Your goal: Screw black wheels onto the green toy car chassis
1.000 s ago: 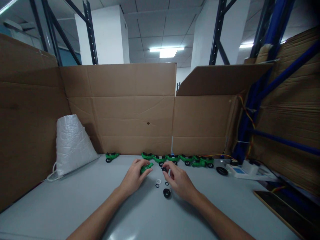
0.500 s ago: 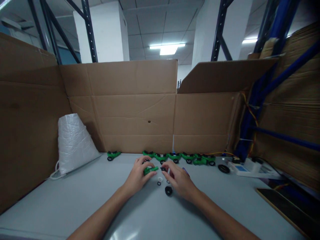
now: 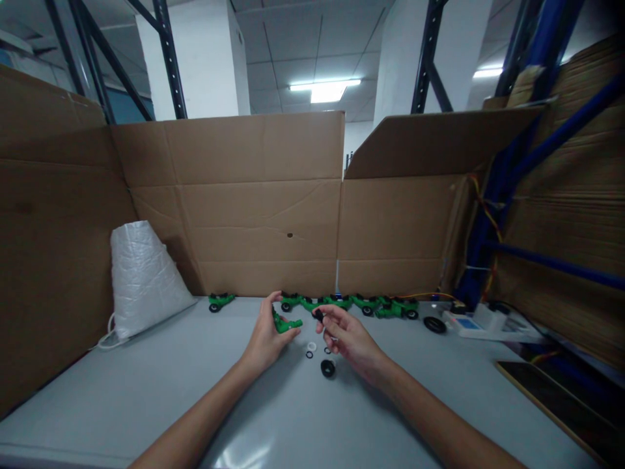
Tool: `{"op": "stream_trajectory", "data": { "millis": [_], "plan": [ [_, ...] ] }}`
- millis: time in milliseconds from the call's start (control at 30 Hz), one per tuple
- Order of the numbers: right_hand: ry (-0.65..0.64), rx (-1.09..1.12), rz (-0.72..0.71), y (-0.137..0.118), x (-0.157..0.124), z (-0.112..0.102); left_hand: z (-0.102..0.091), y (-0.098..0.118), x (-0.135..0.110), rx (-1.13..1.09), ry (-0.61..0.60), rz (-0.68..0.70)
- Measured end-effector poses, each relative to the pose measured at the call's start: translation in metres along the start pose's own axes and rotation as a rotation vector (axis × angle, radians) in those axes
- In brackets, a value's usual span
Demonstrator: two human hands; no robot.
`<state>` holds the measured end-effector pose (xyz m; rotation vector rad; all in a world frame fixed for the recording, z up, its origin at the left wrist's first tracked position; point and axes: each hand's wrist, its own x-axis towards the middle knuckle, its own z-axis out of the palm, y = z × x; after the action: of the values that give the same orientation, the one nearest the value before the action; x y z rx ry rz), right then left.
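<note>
My left hand [image 3: 267, 335] grips a green toy vehicle body [image 3: 286, 324] between thumb and fingers, just above the table. A small black part [image 3: 318, 315] is pinched in the fingertips of my right hand [image 3: 347, 339], a short way right of the green body; its exact kind is too small to tell. On the table between the hands lie a white ring [image 3: 311, 346], a small black ring [image 3: 309, 355] and another ring partly by my right fingers. Closer to me is a black wheel [image 3: 328, 369].
Several green toy vehicles [image 3: 367, 305] line the back of the table [image 3: 195, 391], with one more [image 3: 221, 301] farther left. A white padded bag [image 3: 146, 286] leans at left. A black disc [image 3: 434, 324] and a white power strip [image 3: 495, 326] lie at right. Cardboard walls [image 3: 263, 221] stand behind.
My left hand has turned the green body so that more of it shows, and the black part in my right fingers has lifted slightly away from it. The view has shifted a little.
</note>
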<state>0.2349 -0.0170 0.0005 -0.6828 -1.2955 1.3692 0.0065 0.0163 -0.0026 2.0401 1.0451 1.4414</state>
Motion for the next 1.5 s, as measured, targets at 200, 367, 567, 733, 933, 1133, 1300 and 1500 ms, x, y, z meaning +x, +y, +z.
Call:
{"op": "stream_trajectory", "data": {
  "millis": [200, 367, 567, 733, 933, 1133, 1300, 1500],
  "plan": [
    [-0.027, 0.168, 0.076, -0.005, -0.004, -0.002, 0.001, 0.000, 0.001, -0.003, -0.001, -0.088],
    [-0.036, 0.222, 0.105, -0.008, -0.004, -0.003, 0.002, -0.004, 0.001, -0.060, -0.037, -0.140],
    [-0.039, 0.229, 0.109, -0.011, -0.006, -0.002, 0.004, -0.006, -0.001, -0.144, -0.131, -0.185],
    [-0.054, 0.195, 0.108, -0.012, -0.006, -0.003, 0.005, -0.003, -0.001, -0.249, -0.174, -0.152],
    [-0.036, 0.207, 0.088, -0.014, -0.005, -0.005, 0.007, 0.002, -0.002, -0.385, -0.238, -0.281],
    [-0.041, 0.189, 0.106, -0.012, -0.004, -0.007, 0.009, 0.008, -0.004, -0.428, -0.253, -0.324],
    [-0.064, 0.138, 0.095, -0.006, -0.003, -0.006, 0.009, 0.014, -0.002, -0.445, -0.248, -0.329],
    [-0.070, 0.021, 0.086, 0.000, 0.000, -0.006, 0.005, 0.020, 0.001, -0.321, -0.285, -0.325]
  ]
}}
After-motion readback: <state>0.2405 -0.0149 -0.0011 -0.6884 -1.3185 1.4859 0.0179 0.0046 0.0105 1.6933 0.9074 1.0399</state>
